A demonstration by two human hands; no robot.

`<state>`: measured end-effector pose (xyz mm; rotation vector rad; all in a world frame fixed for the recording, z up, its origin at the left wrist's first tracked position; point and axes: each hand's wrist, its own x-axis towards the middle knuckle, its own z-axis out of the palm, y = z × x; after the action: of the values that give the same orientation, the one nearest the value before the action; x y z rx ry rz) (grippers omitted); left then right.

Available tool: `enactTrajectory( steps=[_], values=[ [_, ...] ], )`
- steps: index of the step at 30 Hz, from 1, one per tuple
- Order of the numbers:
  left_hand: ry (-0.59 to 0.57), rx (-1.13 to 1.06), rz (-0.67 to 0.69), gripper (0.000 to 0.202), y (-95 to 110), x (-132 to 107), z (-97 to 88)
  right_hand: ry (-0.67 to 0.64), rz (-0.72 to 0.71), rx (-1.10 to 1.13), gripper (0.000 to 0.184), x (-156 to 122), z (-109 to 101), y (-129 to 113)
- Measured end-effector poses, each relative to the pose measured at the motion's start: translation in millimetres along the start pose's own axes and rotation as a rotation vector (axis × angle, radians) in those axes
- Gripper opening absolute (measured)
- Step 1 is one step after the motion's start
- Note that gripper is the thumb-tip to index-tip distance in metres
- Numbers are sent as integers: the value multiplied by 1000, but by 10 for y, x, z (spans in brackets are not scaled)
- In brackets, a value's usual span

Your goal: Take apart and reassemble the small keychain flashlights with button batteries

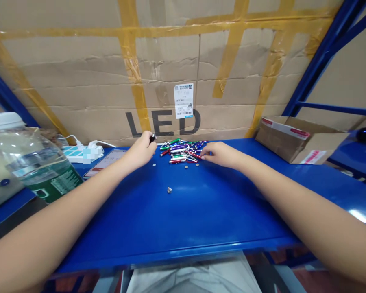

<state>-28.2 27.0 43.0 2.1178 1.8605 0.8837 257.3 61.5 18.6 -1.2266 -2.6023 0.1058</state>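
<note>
Head: probable torch [153,137] in left hand [141,151]

small keychain torches [183,151], red, green, blue and purple, lie jumbled in a heap at the far middle of the blue tabletop [201,211]. a small dark piece [152,137] is held up just left of the heap.

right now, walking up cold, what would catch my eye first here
The heap of small coloured keychain lights at the middle back of the blue shelf, against the big cardboard carton printed LED. The left hand pinches a small dark piece beside the heap, and the right hand touches its right edge. A few tiny round metal parts lie loose in front.
</note>
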Motion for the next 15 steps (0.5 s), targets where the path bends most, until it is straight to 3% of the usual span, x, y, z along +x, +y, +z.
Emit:
enactTrajectory(
  steps=[2,4,7,11,15],
  values=[
    [-58,84,45,18,73,-22,108,-80,32,39,17,-19,-45,88],
    [-193,167,188,18,145,-18,240,-161,38,95,18,-32,-47,154],
    [-318,330,366,26,211,58,419,-157,21,132,23,-26,21,199],
    [-339,479,451,33,241,226,540,-27,-16,84,27,20,145,180],
    [-326,548,455,37,253,328,557,12,0,29,26,62,201,126]
  ],
)
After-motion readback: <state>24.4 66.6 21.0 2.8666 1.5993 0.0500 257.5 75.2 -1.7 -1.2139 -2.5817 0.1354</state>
